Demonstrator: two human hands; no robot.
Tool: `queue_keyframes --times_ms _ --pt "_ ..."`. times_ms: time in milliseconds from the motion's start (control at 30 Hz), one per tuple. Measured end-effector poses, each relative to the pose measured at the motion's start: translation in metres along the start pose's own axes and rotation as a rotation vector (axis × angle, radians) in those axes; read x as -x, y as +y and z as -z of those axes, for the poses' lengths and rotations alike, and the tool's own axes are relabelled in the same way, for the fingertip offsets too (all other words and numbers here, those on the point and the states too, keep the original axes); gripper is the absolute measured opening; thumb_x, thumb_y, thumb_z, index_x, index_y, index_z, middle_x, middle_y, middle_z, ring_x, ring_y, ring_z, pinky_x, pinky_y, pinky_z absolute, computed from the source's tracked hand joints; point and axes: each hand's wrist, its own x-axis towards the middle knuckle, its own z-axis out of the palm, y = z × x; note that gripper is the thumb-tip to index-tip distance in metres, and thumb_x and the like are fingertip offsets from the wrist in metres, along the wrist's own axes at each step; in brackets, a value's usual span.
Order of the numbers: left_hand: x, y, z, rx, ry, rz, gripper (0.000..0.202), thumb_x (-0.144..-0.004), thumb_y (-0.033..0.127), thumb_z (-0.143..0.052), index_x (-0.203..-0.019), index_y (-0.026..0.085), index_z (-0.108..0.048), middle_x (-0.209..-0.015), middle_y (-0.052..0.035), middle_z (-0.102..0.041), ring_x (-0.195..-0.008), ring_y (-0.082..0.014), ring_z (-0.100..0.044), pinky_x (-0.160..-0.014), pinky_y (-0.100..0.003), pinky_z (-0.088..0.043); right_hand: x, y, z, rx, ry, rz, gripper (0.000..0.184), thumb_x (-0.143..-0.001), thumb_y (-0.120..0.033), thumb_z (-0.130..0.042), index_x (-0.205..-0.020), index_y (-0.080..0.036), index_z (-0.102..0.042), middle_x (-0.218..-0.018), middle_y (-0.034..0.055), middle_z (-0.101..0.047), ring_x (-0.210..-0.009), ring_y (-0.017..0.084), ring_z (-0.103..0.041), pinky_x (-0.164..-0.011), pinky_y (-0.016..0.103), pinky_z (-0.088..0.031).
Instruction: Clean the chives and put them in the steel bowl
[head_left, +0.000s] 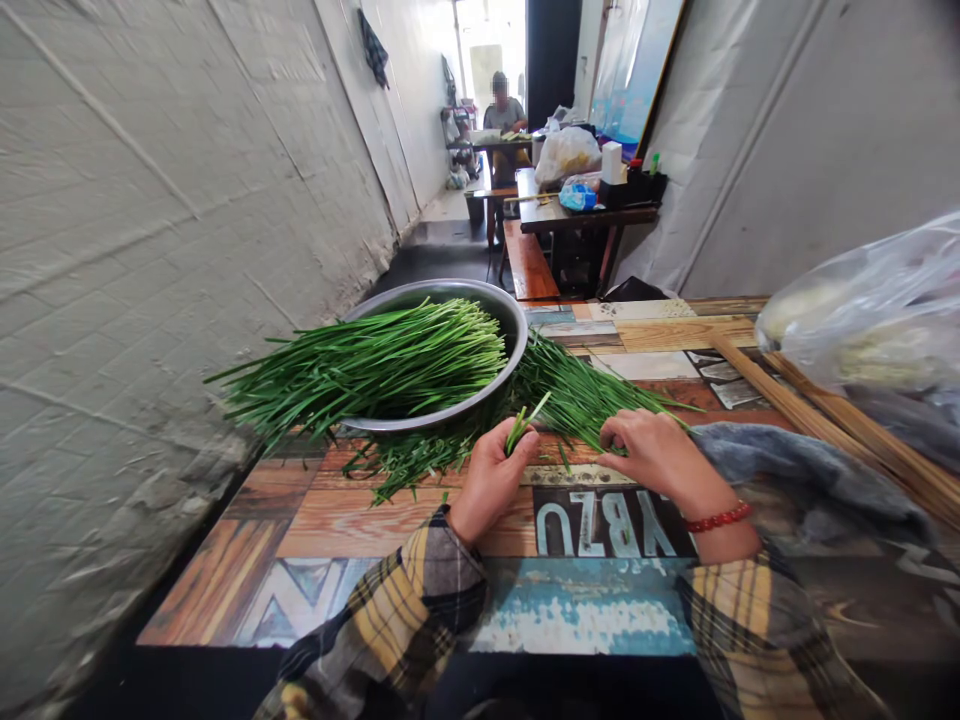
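My left hand (495,475) is closed around a few cut stems of garlic chives (519,430), whose pale ends point up and to the right. To its right, my right hand (649,450) has its fingers curled at the near edge of a loose pile of chives (581,385) on the table. What its fingertips hold, if anything, is hidden. Behind my left hand stands a metal basin (517,345) with a thick bundle of chives (405,355) lying across it, the leafy tips hanging over the left rim. Chive scraps (420,460) lie in front of the basin.
A patterned table (352,520) spans the foreground. On its right are a grey cloth (795,470), bundled wooden sticks (795,400) and a clear plastic bag (885,320). A brick wall (150,250) runs along the left. Farther back, a person (504,115) sits behind another table.
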Motion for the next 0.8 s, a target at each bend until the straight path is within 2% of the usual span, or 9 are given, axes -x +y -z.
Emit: queue_keyframes --times_ms 100,233,400,567,633,700,800 --pt "0.0 -0.002 0.0 -0.006 -0.011 -0.002 0.025 -0.086 0.036 -0.053 -0.07 0.016 -0.052 -0.067 0.003 -0.042 -0.067 -0.0112 -0.036 -0.063 -0.023 -0.031 0.001 0.001 -0.001 0.002 -0.007 0.024 0.003 -0.077 -0.025 -0.065 -0.078 -0.023 -0.067 -0.079 0.002 -0.065 -0.078 0.02 -0.058 -0.066 0.03 -0.033" --pt "-0.001 -0.004 0.001 0.003 -0.006 -0.006 0.025 -0.085 0.037 -0.054 -0.072 0.016 -0.054 -0.067 0.0032 -0.044 -0.066 -0.0109 -0.037 -0.063 -0.023 -0.032 -0.001 0.0 0.001 -0.152 0.018 -0.007 0.007 -0.077 -0.017 -0.057 -0.076 -0.021 -0.064 -0.079 0.0019 -0.065 -0.078 0.018 -0.058 -0.068 0.029 -0.037" --pt "0.0 -0.004 0.0 0.012 0.006 -0.013 0.026 -0.087 0.037 -0.053 -0.078 0.015 -0.063 -0.072 0.0002 -0.057 -0.07 -0.0125 -0.048 -0.067 -0.023 -0.038 -0.004 -0.01 0.008 -0.551 0.035 0.003 0.015 -0.084 -0.025 -0.05 -0.086 -0.02 -0.063 -0.082 0.0014 -0.066 -0.074 0.016 -0.059 -0.068 0.027 -0.043" --pt "0.001 -0.002 -0.001 0.012 -0.03 -0.046 0.025 -0.084 0.031 -0.057 -0.099 0.014 -0.069 -0.094 -0.0064 -0.07 -0.087 -0.0179 -0.06 -0.08 -0.026 -0.044 -0.005 -0.025 0.015 -0.725 0.008 0.073 0.019 -0.086 -0.032 -0.051 -0.086 -0.02 -0.066 -0.081 0.0016 -0.066 -0.075 0.015 -0.059 -0.069 0.026 -0.044" --pt "0.001 -0.003 -0.002 -0.024 -0.069 -0.049 0.023 -0.082 0.03 -0.059 -0.094 0.014 -0.071 -0.091 -0.0062 -0.07 -0.085 -0.0181 -0.06 -0.078 -0.026 -0.044 -0.006 -0.029 0.014 -0.783 0.021 0.08 0.019 -0.086 -0.034 -0.052 -0.086 -0.02 -0.066 -0.08 0.0013 -0.065 -0.075 0.015 -0.059 -0.069 0.026 -0.045" --pt "0.0 -0.006 -0.001 -0.081 -0.083 -0.034 0.021 -0.082 0.031 -0.058 -0.082 0.014 -0.071 -0.079 -0.0042 -0.068 -0.076 -0.0165 -0.057 -0.071 -0.025 -0.042 -0.007 -0.03 0.01 -0.836 0.066 0.054 0.021 -0.086 -0.038 -0.053 -0.086 -0.02 -0.065 -0.081 0.0014 -0.065 -0.076 0.016 -0.058 -0.069 0.027 -0.045" --pt "-0.002 -0.01 -0.001 -0.096 -0.053 0.006 0.024 -0.082 0.033 -0.058 -0.071 0.013 -0.066 -0.067 -0.0009 -0.061 -0.066 -0.0135 -0.051 -0.063 -0.023 -0.038 -0.01 -0.023 -0.001 -0.934 0.209 -0.078 0.025 -0.085 -0.044 -0.054 -0.088 -0.02 -0.063 -0.078 0.0015 -0.063 -0.072 0.016 -0.058 -0.065 0.026 -0.045"
